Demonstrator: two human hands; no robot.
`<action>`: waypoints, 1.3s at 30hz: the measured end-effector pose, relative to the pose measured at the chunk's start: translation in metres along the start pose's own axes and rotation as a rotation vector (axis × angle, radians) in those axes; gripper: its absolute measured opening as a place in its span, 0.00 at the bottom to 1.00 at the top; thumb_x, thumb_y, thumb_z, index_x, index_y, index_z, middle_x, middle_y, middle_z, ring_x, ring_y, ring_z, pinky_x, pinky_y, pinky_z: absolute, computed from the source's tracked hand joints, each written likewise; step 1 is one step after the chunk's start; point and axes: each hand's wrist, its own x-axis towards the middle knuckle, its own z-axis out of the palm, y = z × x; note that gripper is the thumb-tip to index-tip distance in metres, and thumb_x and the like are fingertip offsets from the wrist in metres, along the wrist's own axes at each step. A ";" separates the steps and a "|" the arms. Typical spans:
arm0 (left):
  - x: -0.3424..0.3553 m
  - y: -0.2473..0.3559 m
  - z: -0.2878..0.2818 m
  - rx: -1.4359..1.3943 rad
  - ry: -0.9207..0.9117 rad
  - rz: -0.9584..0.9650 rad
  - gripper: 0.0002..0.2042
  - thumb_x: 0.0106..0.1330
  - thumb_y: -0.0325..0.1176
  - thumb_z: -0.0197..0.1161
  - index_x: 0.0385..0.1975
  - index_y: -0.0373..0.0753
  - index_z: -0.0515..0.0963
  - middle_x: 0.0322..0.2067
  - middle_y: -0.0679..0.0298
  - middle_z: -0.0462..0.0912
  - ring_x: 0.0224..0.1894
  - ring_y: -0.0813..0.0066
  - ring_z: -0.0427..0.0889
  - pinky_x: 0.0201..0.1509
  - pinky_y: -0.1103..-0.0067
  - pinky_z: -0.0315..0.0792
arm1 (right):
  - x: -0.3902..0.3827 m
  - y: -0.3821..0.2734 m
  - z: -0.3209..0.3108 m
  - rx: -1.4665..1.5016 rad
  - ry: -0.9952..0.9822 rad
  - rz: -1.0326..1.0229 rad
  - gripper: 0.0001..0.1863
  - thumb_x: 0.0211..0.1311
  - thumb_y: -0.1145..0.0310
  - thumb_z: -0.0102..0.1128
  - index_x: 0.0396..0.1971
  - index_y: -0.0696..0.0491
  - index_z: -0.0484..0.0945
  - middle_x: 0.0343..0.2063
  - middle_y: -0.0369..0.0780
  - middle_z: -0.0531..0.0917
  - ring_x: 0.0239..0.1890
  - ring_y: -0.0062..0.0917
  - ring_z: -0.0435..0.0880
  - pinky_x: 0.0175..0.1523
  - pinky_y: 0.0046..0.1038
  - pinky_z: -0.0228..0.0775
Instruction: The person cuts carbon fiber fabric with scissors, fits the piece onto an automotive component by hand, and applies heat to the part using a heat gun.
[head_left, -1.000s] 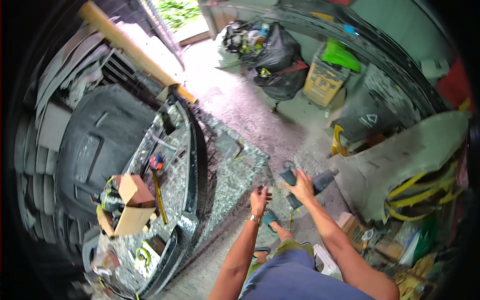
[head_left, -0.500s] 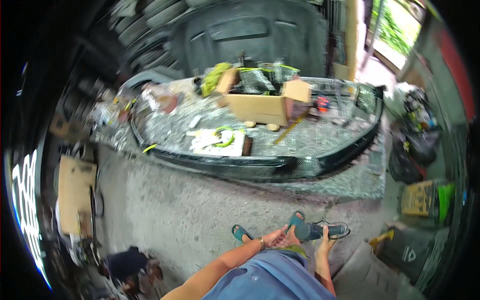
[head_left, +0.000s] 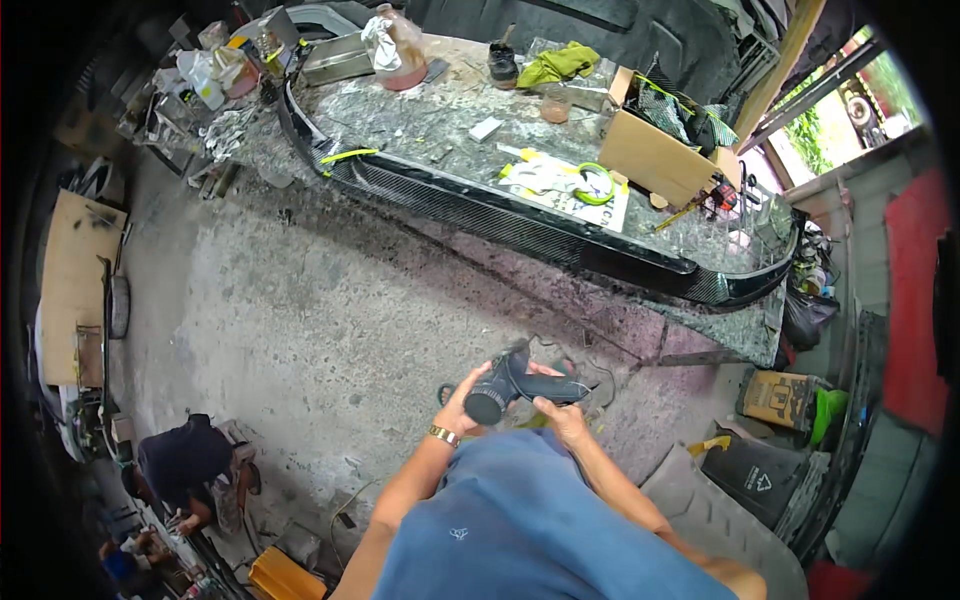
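In front of my waist is a black corded power tool [head_left: 515,385] with a round, dark, ribbed end and a thick handle; its exact kind is not clear. My left hand [head_left: 467,398] wraps the side near the round end, a metal watch on that wrist. The fingers of my right hand [head_left: 564,412] grip the handle part on the other side. Beyond the tool, a long glossy black carbon-fibre car bumper lip [head_left: 480,213] lies along the near edge of the workbench [head_left: 440,125], a strip of yellow-green tape stuck near its left end.
On the bench stand an open cardboard box [head_left: 655,155], a yellow-green tape roll [head_left: 596,184] on paper, a green cloth [head_left: 557,64] and a plastic jug [head_left: 400,55]. Another person [head_left: 190,465] bends down at the lower left. Bags and a bin [head_left: 752,470] line the right side.
My left hand has come up onto the tool, which now sits between both hands rather than in the right alone. My view has turned, shifting the bench up and the box right.
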 end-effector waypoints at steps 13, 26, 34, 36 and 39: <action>-0.048 0.200 -0.010 0.872 0.376 0.033 0.55 0.51 0.46 0.71 0.69 0.35 0.36 0.59 0.44 0.63 0.48 0.66 0.79 0.41 0.76 0.79 | 0.090 0.046 0.043 -0.529 0.053 0.111 0.11 0.63 0.71 0.57 0.45 0.55 0.76 0.34 0.37 0.82 0.35 0.20 0.80 0.40 0.22 0.73; -0.142 0.307 -0.015 1.154 0.609 0.579 0.52 0.52 0.40 0.70 0.70 0.36 0.38 0.51 0.49 0.73 0.45 0.66 0.79 0.43 0.74 0.76 | 0.218 0.050 0.237 -1.207 -0.955 0.145 0.16 0.64 0.57 0.52 0.42 0.54 0.76 0.43 0.46 0.80 0.48 0.39 0.78 0.53 0.37 0.69; -0.206 0.396 -0.051 0.275 0.311 0.599 0.30 0.59 0.37 0.64 0.60 0.40 0.60 0.48 0.54 0.74 0.39 0.66 0.80 0.39 0.72 0.80 | 0.180 0.094 0.241 -1.600 -0.512 0.126 0.14 0.63 0.63 0.51 0.42 0.55 0.76 0.41 0.45 0.80 0.48 0.40 0.77 0.52 0.37 0.69; -0.256 0.399 -0.037 0.499 0.371 0.684 0.23 0.61 0.40 0.63 0.54 0.38 0.69 0.50 0.54 0.73 0.45 0.66 0.79 0.41 0.70 0.79 | 0.182 0.107 0.268 -1.231 0.026 -0.076 0.17 0.58 0.68 0.54 0.48 0.55 0.75 0.46 0.47 0.78 0.52 0.39 0.76 0.55 0.35 0.68; -0.275 0.413 -0.090 0.817 0.472 0.727 0.34 0.59 0.46 0.65 0.62 0.33 0.64 0.67 0.46 0.52 0.67 0.61 0.58 0.69 0.70 0.55 | 0.170 0.076 0.391 -1.093 -0.128 -0.401 0.29 0.52 0.68 0.61 0.56 0.57 0.70 0.55 0.49 0.72 0.58 0.41 0.71 0.61 0.36 0.63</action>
